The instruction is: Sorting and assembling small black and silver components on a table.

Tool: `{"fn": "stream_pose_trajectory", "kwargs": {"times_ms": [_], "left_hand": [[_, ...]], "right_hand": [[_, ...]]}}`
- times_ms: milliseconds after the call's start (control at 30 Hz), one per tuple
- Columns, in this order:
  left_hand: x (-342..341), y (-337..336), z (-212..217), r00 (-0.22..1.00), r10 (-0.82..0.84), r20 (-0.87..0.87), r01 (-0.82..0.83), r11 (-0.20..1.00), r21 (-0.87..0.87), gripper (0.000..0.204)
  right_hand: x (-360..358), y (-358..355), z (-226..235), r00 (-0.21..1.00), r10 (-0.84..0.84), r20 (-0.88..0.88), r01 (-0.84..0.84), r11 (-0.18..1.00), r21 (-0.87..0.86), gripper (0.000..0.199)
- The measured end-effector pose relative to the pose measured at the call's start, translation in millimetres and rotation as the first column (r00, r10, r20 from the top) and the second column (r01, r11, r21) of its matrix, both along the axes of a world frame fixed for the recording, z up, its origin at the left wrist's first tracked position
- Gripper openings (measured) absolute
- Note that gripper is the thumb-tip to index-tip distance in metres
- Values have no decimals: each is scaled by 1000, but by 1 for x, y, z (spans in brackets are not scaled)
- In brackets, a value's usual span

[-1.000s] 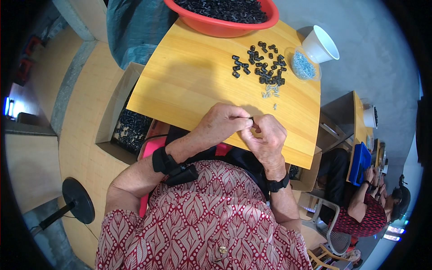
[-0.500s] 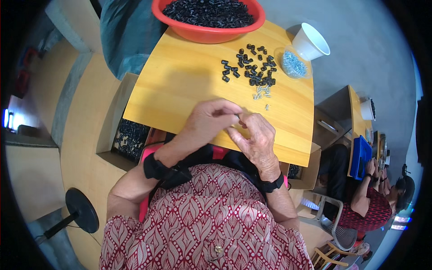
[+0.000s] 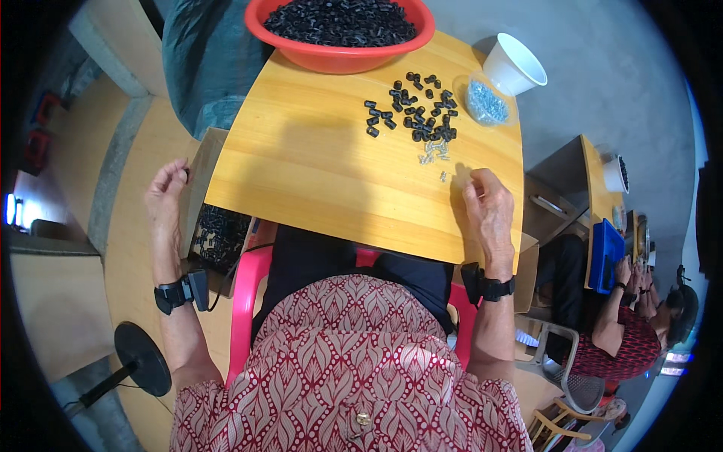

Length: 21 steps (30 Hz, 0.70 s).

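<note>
Ahead of the right hand (image 3: pixel 489 203): one white cup (image 3: pixel 515 66), one clear bowl (image 3: pixel 513 113), one cluster of black pieces (image 3: pixel 409 121) too jumbled to count.
Left hand (image 3: pixel 167 184) pinches one small dark piece (image 3: pixel 186 174) beside one carton (image 3: pixel 202 169); right fingers curl, grip unclear.

The small pieces (image 3: pixel 409 122) are black, the table (image 3: pixel 407 207) yellow, the far bowl (image 3: pixel 339 60) red, the near shirt (image 3: pixel 339 369) red-and-cream with leaves.
</note>
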State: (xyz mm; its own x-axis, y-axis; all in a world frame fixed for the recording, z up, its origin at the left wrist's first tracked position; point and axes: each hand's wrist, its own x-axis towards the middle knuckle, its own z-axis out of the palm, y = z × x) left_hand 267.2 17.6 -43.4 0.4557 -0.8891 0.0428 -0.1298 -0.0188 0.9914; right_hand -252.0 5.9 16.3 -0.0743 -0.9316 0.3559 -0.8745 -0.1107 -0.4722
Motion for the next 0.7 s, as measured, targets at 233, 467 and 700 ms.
{"fn": "stream_pose_trajectory", "kwargs": {"times_ms": [233,467,700], "left_hand": [[-27,8,4,997,14,-71,-9,997,72,24],[-84,7,49,952,-238,-191,244,970,7,21],[-131,9,80,871,-453,-191,461,887,-2,21]], "right_hand": [[-1,-20,-8,965,30,-261,-17,999,50,9],[52,-66,7,953,156,-261,-185,979,-90,11],[65,-90,-9,894,183,-408,-213,977,-28,11]]}}
